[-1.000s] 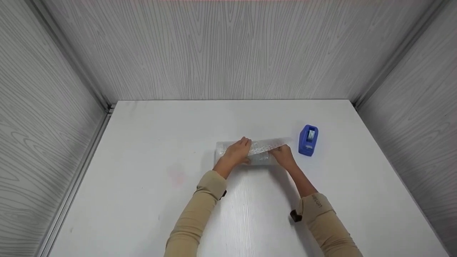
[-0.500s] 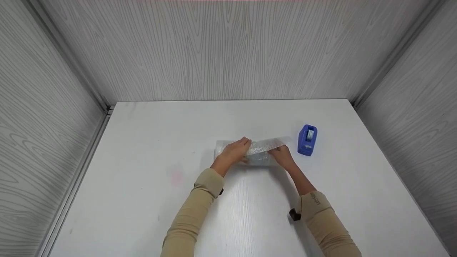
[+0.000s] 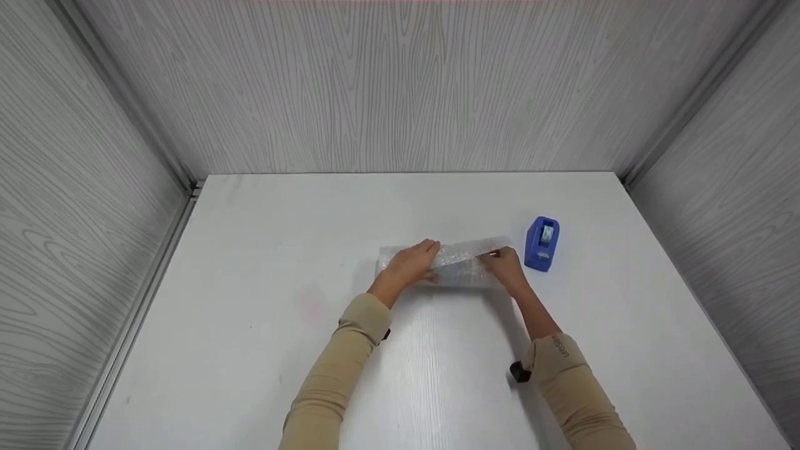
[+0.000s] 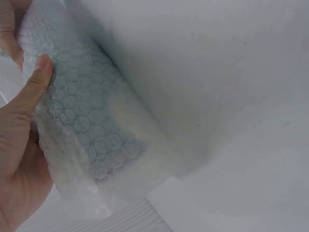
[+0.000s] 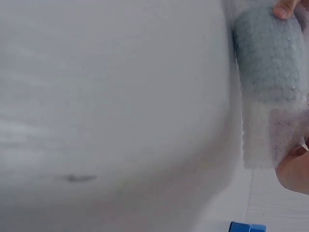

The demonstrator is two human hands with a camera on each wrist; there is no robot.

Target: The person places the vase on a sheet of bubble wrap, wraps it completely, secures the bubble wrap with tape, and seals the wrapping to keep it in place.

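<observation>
A bundle of clear bubble wrap (image 3: 461, 251) lies crosswise on the table, in front of the forearms. Through the bubbles shows a pale blue-green object (image 4: 79, 92), rounded in the right wrist view; its kind is hidden by the layers. My left hand (image 3: 409, 265) grips the bundle left of its middle, with the thumb (image 4: 37, 79) pressed on the bubbles. Toward the bundle's right end, my right hand (image 3: 505, 267) pinches the loose edge of the wrap with bent fingers. The wrap's flat end (image 5: 256, 140) extends past the object there.
A blue tape dispenser (image 3: 541, 245) with a roll in it stands just right of my right hand. The white table (image 3: 250, 350) is bounded by a grey wood-grain panel (image 3: 400, 87) at the back and more panels at both sides.
My right hand has slid slightly right and away from me along the wrap's edge, its fingers now higher on the flap. My left hand keeps its hold in nearly the same place.
</observation>
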